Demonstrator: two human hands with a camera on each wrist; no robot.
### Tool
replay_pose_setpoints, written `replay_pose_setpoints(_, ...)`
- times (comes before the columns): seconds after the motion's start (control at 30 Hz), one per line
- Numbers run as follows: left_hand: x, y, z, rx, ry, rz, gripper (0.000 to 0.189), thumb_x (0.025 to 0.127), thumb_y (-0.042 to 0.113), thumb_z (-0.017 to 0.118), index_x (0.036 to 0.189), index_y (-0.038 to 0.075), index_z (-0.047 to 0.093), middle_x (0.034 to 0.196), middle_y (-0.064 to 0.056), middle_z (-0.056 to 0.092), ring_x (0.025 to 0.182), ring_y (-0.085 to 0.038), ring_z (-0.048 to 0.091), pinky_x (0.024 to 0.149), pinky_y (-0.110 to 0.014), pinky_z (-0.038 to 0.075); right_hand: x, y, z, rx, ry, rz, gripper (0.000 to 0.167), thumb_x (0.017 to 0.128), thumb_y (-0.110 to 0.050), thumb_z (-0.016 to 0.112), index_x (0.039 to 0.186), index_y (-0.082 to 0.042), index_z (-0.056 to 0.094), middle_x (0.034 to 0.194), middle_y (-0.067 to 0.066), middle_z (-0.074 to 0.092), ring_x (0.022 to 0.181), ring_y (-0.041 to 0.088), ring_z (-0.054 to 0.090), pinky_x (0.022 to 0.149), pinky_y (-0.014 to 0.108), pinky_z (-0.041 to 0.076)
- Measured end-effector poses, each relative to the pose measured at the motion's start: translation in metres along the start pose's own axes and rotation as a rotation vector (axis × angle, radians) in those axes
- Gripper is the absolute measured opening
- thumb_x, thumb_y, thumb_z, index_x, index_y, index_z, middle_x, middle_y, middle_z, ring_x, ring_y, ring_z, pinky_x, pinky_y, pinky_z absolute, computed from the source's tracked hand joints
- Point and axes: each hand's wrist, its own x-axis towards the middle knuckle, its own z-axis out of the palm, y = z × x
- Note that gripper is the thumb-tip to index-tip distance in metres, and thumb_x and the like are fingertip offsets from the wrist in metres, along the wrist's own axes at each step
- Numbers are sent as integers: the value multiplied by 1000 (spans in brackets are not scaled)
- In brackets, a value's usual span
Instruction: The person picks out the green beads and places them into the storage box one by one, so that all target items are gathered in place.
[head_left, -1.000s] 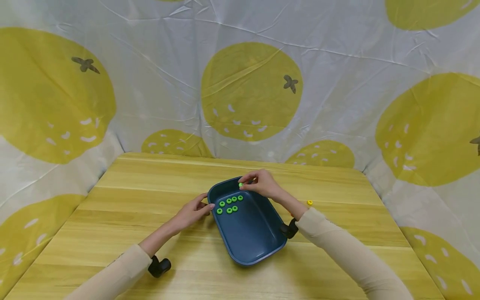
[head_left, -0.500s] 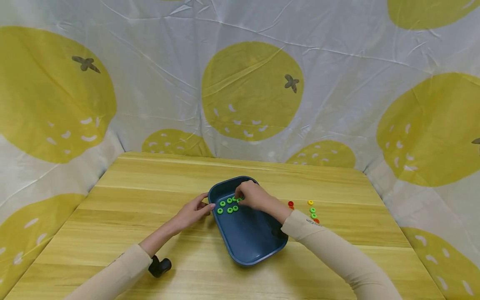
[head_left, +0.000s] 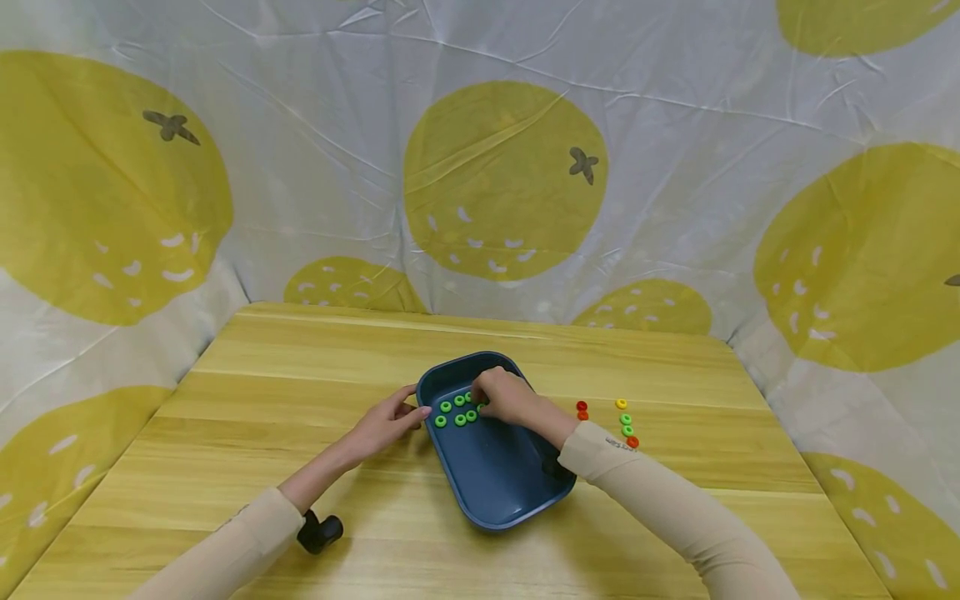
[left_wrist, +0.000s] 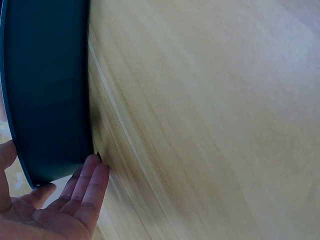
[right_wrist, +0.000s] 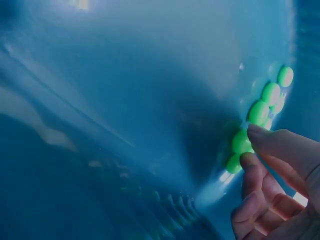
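A dark blue rectangular tray (head_left: 498,479) stands at an angle on the wooden table. My left hand (head_left: 386,425) holds its far left corner, thumb over the rim and fingers against the outer wall (left_wrist: 47,100). Inside, at the far end, several green ring-shaped beads (head_left: 461,420) lie in two rough rows. My right hand (head_left: 508,398) reaches down into the tray beside them. In the right wrist view, its thumb and index finger pinch a green bead (right_wrist: 241,142) at the row's near end. From the head view the right hand partly covers the beads there.
Right of the tray lie loose ring beads on the table (head_left: 675,467): a yellow one (head_left: 621,404), two green ones (head_left: 626,419), and red and orange ones (head_left: 582,407). A patterned curtain (head_left: 502,183) surrounds the table's back and sides.
My right hand has come down from above the tray's far rim to the floor beside the green beads, carrying a green bead. The left hand stays put. Table beads formerly behind the right arm now show.
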Motion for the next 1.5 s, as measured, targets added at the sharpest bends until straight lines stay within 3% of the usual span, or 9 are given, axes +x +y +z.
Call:
replay_pose_setpoints(0.27,0,1,-1,-8,-7,5,57,96,30,52,142,0,34,104,-19,65,91,-26,61,72,-28,46,2,6,-6,59,86,-65,12,80,-6,72,92,-5,72,88,8,69,81,19,63,73,30,52)
replay_pose_setpoints(0.57,-1,5,-1,-13,-16,12,55,97,25,51,141,-3,34,103,-22,65,90,-29,60,70,-29,45,-1,12,-21,436,110,-47,22,83,-13,70,101,0,71,96,11,71,79,19,64,68,17,49)
replay_pose_setpoints(0.73,0,1,0,-10,-9,10,57,96,29,53,141,0,35,103,-20,66,90,-26,61,71,-28,45,-8,14,-31,588,94,42,26,84,-19,70,105,-3,70,98,9,71,80,36,60,64,32,51)
replay_pose_setpoints(0.8,0,1,-1,-6,-6,9,57,96,30,53,141,0,35,103,-20,66,90,-25,61,71,-28,45,-11,15,-34,627,90,70,27,85,-20,70,107,-3,70,97,9,71,78,33,60,65,42,51)
replay_pose_setpoints(0.9,0,1,-1,-1,-3,11,57,96,30,53,141,1,35,102,-20,65,90,-24,61,71,-28,45,-17,19,-37,651,92,89,27,86,-21,68,107,-4,69,98,9,70,73,21,60,69,48,51)
replay_pose_setpoints(0.97,0,1,0,1,-3,11,56,96,30,53,141,1,36,102,-20,66,90,-24,61,71,-28,46,-21,22,-40,664,95,103,26,86,-21,68,107,-6,70,99,9,70,74,16,59,69,45,51)
replay_pose_setpoints(1.2,1,0,0,2,-5,6,57,96,30,53,141,1,36,103,-20,66,90,-25,61,70,-28,46,-39,38,-46,711,117,143,34,86,-24,68,112,-2,67,102,9,69,83,33,58,64,31,49)
replay_pose_setpoints(1.5,1,0,1,-9,-8,8,57,96,29,52,142,0,34,103,-20,66,92,-27,61,71,-29,46,-67,63,-53,715,142,251,30,86,-23,68,110,-6,67,98,10,69,73,15,57,62,27,46)
